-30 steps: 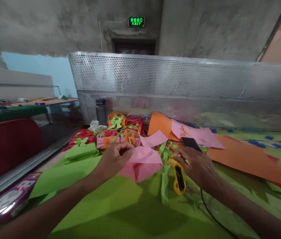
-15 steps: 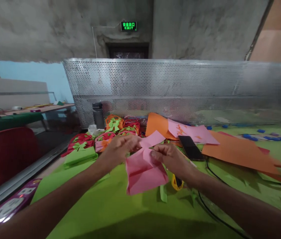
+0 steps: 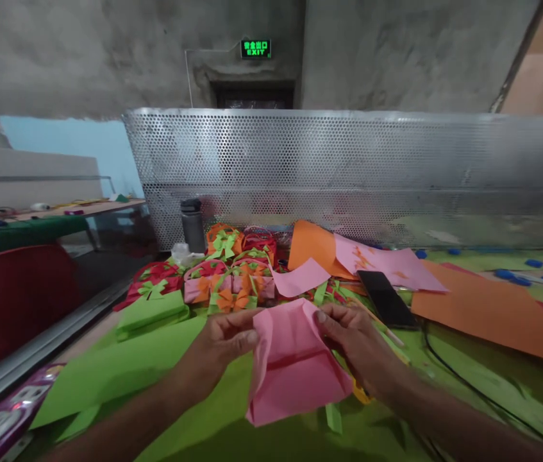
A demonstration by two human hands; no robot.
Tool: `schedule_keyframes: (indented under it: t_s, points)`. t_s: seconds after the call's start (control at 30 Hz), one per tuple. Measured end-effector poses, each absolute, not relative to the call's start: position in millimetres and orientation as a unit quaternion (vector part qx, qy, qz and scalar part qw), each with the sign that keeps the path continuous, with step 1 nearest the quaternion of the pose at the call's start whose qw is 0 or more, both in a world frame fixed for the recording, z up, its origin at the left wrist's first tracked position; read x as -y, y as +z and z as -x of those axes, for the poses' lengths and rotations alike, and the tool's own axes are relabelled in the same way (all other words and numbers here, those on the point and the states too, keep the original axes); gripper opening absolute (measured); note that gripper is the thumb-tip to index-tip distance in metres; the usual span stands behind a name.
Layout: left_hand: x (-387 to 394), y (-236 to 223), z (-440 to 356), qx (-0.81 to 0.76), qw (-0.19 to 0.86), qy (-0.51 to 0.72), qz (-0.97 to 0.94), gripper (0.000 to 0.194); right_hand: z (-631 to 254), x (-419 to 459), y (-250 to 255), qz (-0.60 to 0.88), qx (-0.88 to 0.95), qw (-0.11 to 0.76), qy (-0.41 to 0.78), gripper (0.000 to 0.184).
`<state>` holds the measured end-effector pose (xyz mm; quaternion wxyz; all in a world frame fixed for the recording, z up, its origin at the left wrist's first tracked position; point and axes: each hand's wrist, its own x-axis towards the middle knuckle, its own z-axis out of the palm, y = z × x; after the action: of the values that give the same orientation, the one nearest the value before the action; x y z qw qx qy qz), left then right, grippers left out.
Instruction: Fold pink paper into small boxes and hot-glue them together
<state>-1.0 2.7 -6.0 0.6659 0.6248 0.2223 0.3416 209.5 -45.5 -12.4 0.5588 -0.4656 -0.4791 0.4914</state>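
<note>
Perforated metal screen [image 3: 348,160] behind a green-topped table [image 3: 211,420]; on the grey wall [image 3: 372,58] above, a lit sign [image 3: 256,49] reads "安全出口 EXIT".
Left hand [image 3: 222,341] and right hand [image 3: 356,335] each pinch an upper side of a folded pink pouch [image 3: 295,375], held between them over the table, near small bow-trimmed bags [image 3: 204,282]. Near the right hand lies a black smartphone [image 3: 385,298].
</note>
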Motion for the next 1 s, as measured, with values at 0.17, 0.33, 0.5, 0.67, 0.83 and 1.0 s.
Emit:
schedule_keyframes:
  t_s: [0.17,0.33,0.5,0.67,0.83,1.0]
  points:
    - [-1,-13,-1,-0.261,0.689,0.351,-0.578,0.021,-209,48,-18,0.475,0.496,0.551,0.474,0.031]
    - [2,-18,-4,-0.310,0.668,0.387,-0.555,0.019,-208,53,-12,0.493,0.546,0.531,0.420,0.026]
    - [11,-14,-7,-0.347,0.631,0.397,-0.569,0.027,-203,54,-5,0.477,0.580,0.522,0.405,0.014]
    - [18,-11,-9,-0.371,0.645,0.406,-0.531,0.026,-201,57,-5,0.462,0.587,0.506,0.430,0.014]
    - [17,-14,-9,-0.369,0.660,0.399,-0.519,0.024,-201,57,-6,0.482,0.605,0.498,0.392,0.013]
    - [13,-9,-6,-0.350,0.636,0.368,-0.581,0.018,-200,60,-2,0.512,0.648,0.479,0.297,0.014]
